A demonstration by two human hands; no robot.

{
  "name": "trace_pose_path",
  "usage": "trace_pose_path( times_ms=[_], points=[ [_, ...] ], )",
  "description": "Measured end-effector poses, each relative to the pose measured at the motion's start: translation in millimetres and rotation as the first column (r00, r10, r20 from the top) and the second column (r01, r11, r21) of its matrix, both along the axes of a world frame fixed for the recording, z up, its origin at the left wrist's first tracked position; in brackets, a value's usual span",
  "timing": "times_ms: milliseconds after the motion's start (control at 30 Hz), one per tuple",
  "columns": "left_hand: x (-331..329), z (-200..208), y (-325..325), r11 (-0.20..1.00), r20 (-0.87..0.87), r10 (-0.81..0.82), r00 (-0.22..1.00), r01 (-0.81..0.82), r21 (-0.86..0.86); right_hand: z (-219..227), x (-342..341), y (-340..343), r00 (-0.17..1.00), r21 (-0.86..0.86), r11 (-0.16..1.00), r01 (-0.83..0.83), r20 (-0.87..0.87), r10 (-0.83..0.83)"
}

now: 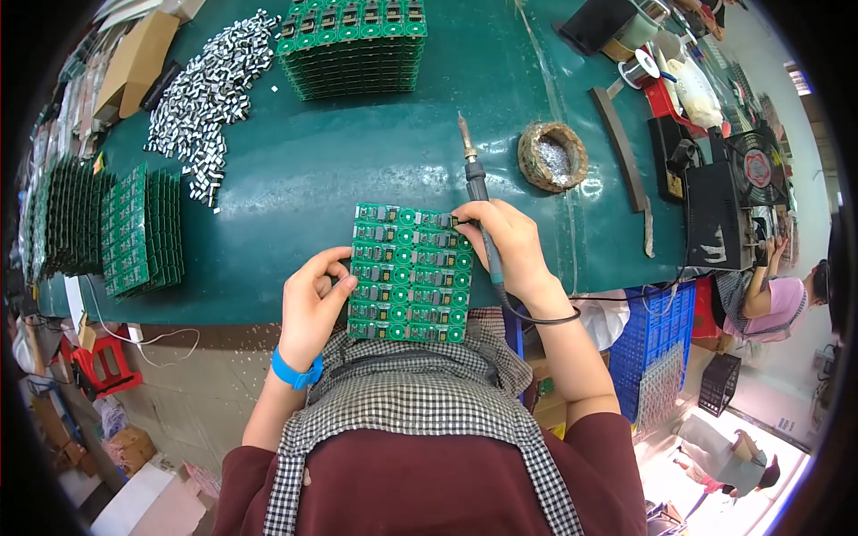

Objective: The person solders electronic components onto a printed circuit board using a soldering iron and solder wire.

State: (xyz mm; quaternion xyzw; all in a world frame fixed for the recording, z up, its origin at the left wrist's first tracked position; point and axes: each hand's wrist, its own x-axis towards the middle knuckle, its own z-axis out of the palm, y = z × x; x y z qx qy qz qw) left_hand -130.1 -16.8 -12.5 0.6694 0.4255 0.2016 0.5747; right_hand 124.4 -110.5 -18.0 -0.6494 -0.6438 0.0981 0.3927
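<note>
The green circuit board panel (410,272) lies directly between the two hands, in front of the person's body, its near edge overhanging the apron (407,384). Its slightly longer axis runs away from the body, and its component side faces up. Both hands are at it, so neither is clearly nearer: the left hand (313,299) pinches the left edge around midway, thumb above, while the right hand (511,243) is at the far right corner. There the right thumb and forefinger come together; whether they nip the board itself or a small part on it, I cannot tell. The same hand carries a soldering iron (477,181), its tip pointing beyond the panel, its cable (545,319) looping by the wrist.

Beyond the right hand, slightly rightward, sits a round pot (528,159) with silvery contents. Straight ahead of the hands stands a board stack (353,67); ahead and left of the left hand spreads a heap of small cylindrical parts (214,89), with upright boards (125,228) farther left on the green table (375,147).
</note>
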Motion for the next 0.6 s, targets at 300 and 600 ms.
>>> trace_pose_path(
  times_ms=[300, 600],
  points=[
    [1, -5, -4, 0.999, -0.001, 0.048, 0.999, -0.048, 0.020, 2, -3, -9, 0.997, 0.083, 0.994, 0.070, -0.029, -0.068],
    [-1, -4, -5, 0.999, 0.016, 0.032, 0.999, -0.032, 0.040, -5, -21, -20, 0.995, 0.093, 0.995, 0.045, 0.085, -0.053]
  ],
)
